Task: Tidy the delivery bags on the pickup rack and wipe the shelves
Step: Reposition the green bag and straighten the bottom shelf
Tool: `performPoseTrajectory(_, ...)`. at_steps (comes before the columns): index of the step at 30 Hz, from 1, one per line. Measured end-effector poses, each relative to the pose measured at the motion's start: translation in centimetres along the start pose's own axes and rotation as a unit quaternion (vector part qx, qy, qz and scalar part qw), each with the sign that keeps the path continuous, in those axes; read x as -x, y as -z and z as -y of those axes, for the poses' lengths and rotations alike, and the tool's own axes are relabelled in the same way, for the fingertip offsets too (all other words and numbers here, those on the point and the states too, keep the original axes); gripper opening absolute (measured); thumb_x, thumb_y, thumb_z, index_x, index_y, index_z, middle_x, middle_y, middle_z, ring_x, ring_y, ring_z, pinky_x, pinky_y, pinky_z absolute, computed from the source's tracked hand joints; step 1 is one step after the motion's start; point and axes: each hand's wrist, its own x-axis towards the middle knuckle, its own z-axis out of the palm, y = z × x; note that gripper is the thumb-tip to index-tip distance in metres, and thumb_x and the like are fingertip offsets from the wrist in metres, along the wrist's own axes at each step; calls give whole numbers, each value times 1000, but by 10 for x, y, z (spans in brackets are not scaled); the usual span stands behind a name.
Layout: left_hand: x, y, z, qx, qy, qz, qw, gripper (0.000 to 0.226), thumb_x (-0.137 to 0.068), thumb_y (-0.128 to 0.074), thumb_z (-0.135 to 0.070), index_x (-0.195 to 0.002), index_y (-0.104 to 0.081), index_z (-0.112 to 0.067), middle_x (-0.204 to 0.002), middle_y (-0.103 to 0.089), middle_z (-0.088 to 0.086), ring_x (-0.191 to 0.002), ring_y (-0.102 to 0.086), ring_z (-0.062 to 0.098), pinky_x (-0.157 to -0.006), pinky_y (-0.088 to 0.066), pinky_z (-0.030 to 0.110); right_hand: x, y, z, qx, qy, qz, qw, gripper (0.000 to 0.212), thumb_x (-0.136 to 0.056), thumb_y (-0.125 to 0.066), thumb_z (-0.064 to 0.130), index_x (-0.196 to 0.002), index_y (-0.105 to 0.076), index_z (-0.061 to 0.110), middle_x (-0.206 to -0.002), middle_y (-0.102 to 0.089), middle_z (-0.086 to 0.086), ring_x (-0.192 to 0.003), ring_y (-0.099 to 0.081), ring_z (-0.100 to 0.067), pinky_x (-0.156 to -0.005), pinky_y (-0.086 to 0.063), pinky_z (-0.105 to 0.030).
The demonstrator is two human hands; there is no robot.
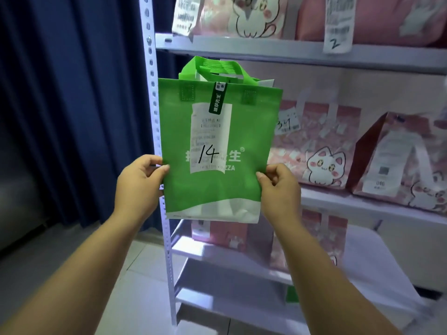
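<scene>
I hold a green and white delivery bag upright in front of the rack's left end, clear of the shelves. A receipt marked 14 is stuck to its front. My left hand pinches the bag's left edge and my right hand pinches its right edge. Behind it stands the white metal pickup rack. Pink cat-print bags stand on the shelves: one on the middle shelf just right of the green bag, another further right, two on the top shelf.
More pink bags sit on a lower shelf behind the green bag. The bottom shelves look mostly bare. A dark blue curtain hangs left of the rack. A round white tabletop stands at the lower right. The floor is pale tile.
</scene>
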Motion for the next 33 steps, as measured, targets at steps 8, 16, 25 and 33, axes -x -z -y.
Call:
performPoseTrajectory(8, -61, -47, 4, 11, -28, -9, 1000, 22, -89, -59, -11, -75, -58, -28, -74, -65, -8, -60, -62, -2, -50, -54, 18, -71, -21, -14, 17, 18, -7, 1000, 14, -89, -60, 11, -79, -54, 20, -72, -55, 14, -66, -50, 2, -60, -40, -16)
performPoseTrajectory(16, -118, -78, 45, -5, 13, 26, 1000, 9, -89, -59, -18, -86, -62, -25, -88, -70, -1, -85, -67, 28, -75, -57, 48, -110, -52, -47, 58, -17, -11, 998, 10, -90, -60, 13, -83, -56, 20, -76, -58, 13, -70, -54, -3, -59, -40, -15)
performPoseTrajectory(25, -183, -107, 68, -41, 0, 67, 997, 13, -88, -58, -20, -90, -62, -32, -90, -70, -7, -87, -66, 16, -80, -55, 43, -147, -78, -64, 73, -50, -36, 995, 12, -91, -59, 12, -87, -55, 23, -80, -60, 12, -73, -56, -1, -63, -46, -17)
performPoseTrajectory(33, -209, -122, 87, -65, 4, 110, 992, 34, -81, -67, -12, -114, -58, -16, -103, -68, 1, -92, -63, 15, -86, -45, 26, -165, -96, -76, 114, -53, -28, 992, 13, -93, -52, 6, -98, -59, 15, -81, -59, 2, -68, -50, -11, -53, -37, -9)
